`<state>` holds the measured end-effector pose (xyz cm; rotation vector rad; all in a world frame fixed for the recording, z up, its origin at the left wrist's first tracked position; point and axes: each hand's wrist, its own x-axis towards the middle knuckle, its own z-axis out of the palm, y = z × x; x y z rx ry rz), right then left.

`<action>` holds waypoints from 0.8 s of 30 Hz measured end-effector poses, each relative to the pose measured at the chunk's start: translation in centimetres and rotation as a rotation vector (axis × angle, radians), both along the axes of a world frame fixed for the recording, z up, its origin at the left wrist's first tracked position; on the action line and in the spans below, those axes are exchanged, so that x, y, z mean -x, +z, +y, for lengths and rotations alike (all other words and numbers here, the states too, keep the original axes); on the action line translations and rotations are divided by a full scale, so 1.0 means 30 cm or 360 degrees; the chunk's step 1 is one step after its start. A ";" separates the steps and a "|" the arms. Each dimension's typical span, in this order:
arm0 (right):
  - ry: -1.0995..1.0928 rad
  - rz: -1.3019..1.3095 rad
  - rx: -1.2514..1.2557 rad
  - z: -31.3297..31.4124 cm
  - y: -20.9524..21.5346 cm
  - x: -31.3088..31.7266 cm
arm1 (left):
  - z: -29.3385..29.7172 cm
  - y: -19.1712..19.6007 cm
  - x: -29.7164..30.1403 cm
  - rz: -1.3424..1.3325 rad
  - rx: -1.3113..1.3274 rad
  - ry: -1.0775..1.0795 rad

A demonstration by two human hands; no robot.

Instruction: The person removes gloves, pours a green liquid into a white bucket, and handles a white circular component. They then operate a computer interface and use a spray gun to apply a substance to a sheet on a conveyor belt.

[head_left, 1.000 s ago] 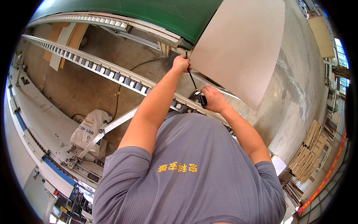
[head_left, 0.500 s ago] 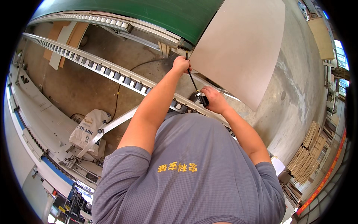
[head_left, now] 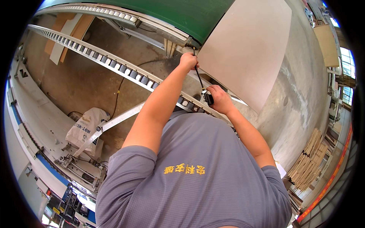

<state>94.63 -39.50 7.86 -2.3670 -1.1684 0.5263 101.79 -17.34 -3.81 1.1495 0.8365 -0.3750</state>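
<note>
Roller rail runs left of the board — sack on the floor below it.

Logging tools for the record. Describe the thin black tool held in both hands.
The tool is a slim dark rod with a thicker black handle end. It slants from upper left to lower right. The left hand grips its upper end near the edge of the pale board; the right hand holds the handle end just above the roller rail. Its tip is hidden by the left hand.

Left hand has edged slightly up the thin black tool; right hand barely shifted.
</note>
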 end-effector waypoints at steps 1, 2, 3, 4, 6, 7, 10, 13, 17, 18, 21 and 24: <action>-0.0018 0.0009 0.0020 0.010 0.010 0.003 | 0.000 -0.004 -0.002 0.0014 -0.0007 0.0010; -0.0036 0.0017 0.0041 0.017 0.015 0.007 | 0.004 -0.008 -0.001 0.0027 -0.0016 0.0015; -0.0022 0.0005 0.0037 0.017 0.016 0.007 | 0.004 -0.005 -0.006 0.0036 -0.0023 0.0013; -0.0007 -0.0007 0.0034 0.018 0.015 0.006 | 0.005 -0.002 -0.008 0.0044 -0.0030 0.0012; 0.0012 -0.0014 0.0041 0.019 0.016 0.006 | 0.008 0.000 -0.008 0.0026 -0.0084 -0.0099; 0.0017 -0.0010 0.0052 0.020 0.018 0.007 | 0.009 0.000 -0.007 0.0016 -0.0113 -0.0154; 0.0013 -0.0024 0.0071 0.018 0.008 0.010 | 0.009 -0.004 -0.009 0.0012 -0.0100 -0.0168; -0.0015 -0.0022 0.0107 0.020 0.006 0.015 | 0.011 -0.012 -0.009 0.0009 -0.0043 -0.0146; -0.0033 -0.0028 0.0143 0.028 0.019 0.021 | 0.008 -0.015 -0.016 0.0031 -0.0045 -0.0123; -0.0034 -0.0031 0.0142 0.028 0.021 0.021 | 0.007 -0.016 -0.017 0.0037 -0.0042 -0.0117; -0.0040 -0.0039 0.0147 0.027 0.022 0.022 | 0.004 -0.024 -0.018 0.0025 -0.0058 -0.0147; -0.0051 -0.0040 0.0168 0.027 0.023 0.025 | 0.001 -0.034 -0.021 0.0007 -0.0087 -0.0194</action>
